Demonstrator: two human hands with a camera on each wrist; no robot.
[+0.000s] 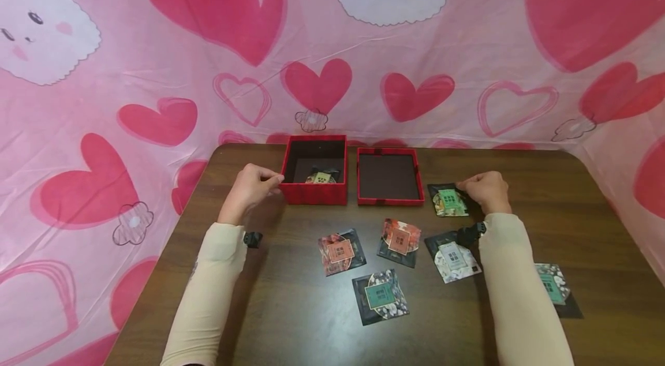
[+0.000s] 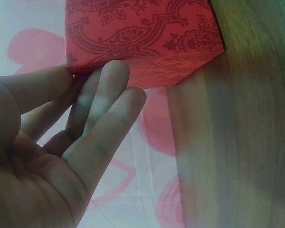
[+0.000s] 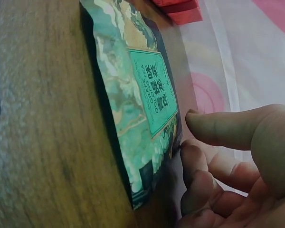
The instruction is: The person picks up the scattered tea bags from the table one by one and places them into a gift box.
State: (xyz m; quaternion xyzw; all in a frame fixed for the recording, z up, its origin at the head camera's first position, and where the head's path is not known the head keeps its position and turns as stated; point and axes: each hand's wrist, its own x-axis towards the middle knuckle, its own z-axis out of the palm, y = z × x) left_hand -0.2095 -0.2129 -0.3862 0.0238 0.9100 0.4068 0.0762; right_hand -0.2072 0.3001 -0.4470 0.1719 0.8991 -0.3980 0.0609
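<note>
Pink cloth (image 1: pixel 467 37) printed with red hearts and white fluffy faces is hanging behind and around a dark wooden table (image 1: pixel 291 308). On the table's far side, a red patterned box (image 1: pixel 314 191) is standing open with 1 packet (image 1: pixel 321 178) lying inside, and its shallow lid (image 1: pixel 389 176) is lying just beside it on the right.

Nearer the person, 5 more tea packets are lying scattered: a red one (image 1: pixel 341 251), an orange one (image 1: pixel 399 241), a pale one (image 1: pixel 454 256), a teal one (image 1: pixel 383 295), and another teal one (image 1: pixel 553 287) partly hidden behind the right sleeve.

At the box's left wall the left hand (image 1: pixel 250 187) is resting, its fingers (image 2: pixel 107 95) lying nearly straight and close together, the tips touching the box's lower corner without gripping it.

Right of the lid, the right hand (image 1: pixel 485 190) is sitting at the edge of a green tea packet (image 1: pixel 449 200) lying flat on the table. Its thumb (image 3: pixel 218 126) and curled fingertips are closing narrowly on the packet's near edge, pinching it at the corner.
</note>
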